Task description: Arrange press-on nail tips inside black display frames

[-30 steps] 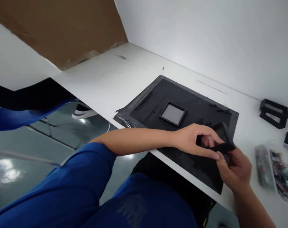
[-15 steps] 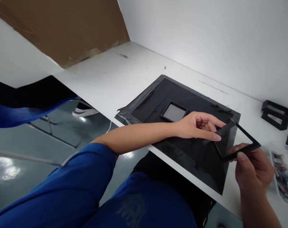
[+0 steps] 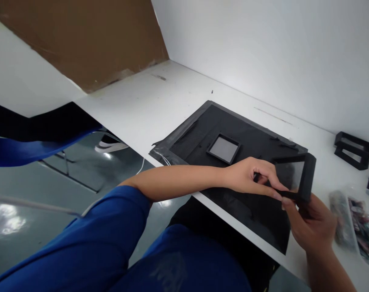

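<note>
Black, thick-rimmed rectangular frame [image 3: 308,176] is being held at a tilt, above the right side of the long white table [image 3: 123,109] and its flat black mat [image 3: 251,140]! Near the right wrist, a clear plastic box [image 3: 352,221] of tangled bits is sitting, exposed to a careless forearm. Left hand [image 3: 253,174] is pinching the near edge between thumb and finger; right hand [image 3: 316,225] is gripping the near right corner. Uneven pressure could be twisting that rim loose, dropping it onto the smaller grey-centred black frame [image 3: 223,149] or the thin black scraps [image 3: 289,146].
</note>
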`<state>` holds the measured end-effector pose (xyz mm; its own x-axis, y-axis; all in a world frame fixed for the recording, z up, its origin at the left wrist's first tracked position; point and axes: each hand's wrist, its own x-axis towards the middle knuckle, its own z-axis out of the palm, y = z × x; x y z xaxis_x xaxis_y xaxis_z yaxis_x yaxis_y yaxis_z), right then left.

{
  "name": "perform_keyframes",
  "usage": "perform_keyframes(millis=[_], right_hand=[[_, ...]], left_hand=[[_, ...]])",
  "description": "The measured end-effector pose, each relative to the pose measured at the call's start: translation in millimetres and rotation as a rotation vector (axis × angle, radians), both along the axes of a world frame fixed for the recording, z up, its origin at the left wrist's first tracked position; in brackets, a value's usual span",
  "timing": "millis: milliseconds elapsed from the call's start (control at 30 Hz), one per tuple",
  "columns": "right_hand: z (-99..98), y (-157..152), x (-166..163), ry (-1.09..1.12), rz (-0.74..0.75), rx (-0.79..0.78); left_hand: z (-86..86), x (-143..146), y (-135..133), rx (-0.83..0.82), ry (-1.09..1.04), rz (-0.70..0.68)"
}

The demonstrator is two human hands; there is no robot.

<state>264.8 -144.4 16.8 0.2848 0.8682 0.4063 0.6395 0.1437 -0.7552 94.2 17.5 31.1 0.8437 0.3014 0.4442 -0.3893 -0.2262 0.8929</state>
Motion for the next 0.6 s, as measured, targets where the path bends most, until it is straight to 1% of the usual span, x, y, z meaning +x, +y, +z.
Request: perform_keyframes(millis=[67, 100, 133, 233, 300, 367, 433, 500, 600], right_hand=[[-0.6, -0.4, 1.3, 0.0, -0.005, 0.011], [-0.4, -0.4, 1.8, 0.01, 0.001, 0.017], [0.0, -0.4, 2.0, 0.031, 0.018, 0.025], [1.1, 0.0, 1.4, 0.094, 0.101, 0.039], [0.0, 0.4, 0.3, 0.093, 0.09, 0.041], [-2.8, 0.8, -0.3, 0.072, 0.025, 0.036], [-5.7, 1.1, -0.3, 0.104, -0.016, 0.033], [-5.6, 1.1, -0.7, 0.203, -0.026, 0.047], [3.2, 0.1, -4.2, 0.439, 0.017, 0.099]], left_hand=[[-1.2, -1.0, -0.9, 0.069, -0.034, 0.035], [-1.8, -1.8, -1.3, 0.135, -0.047, 0.054], [-2.4, -2.8, -1.6, 0.223, -0.051, 0.084], [-3.6, -5.8, -2.0, 0.558, -0.014, 0.196], [-4.1, -7.5, -2.3, 0.722, 0.016, 0.256], [-4.2, -8.9, -2.9, 0.786, 0.005, 0.298], [-3.5, -9.9, -3.6, 0.793, -0.031, 0.335], [-1.8, -10.4, -4.2, 0.789, -0.092, 0.355], [1.6, -9.4, -4.2, 0.811, -0.224, 0.38]])
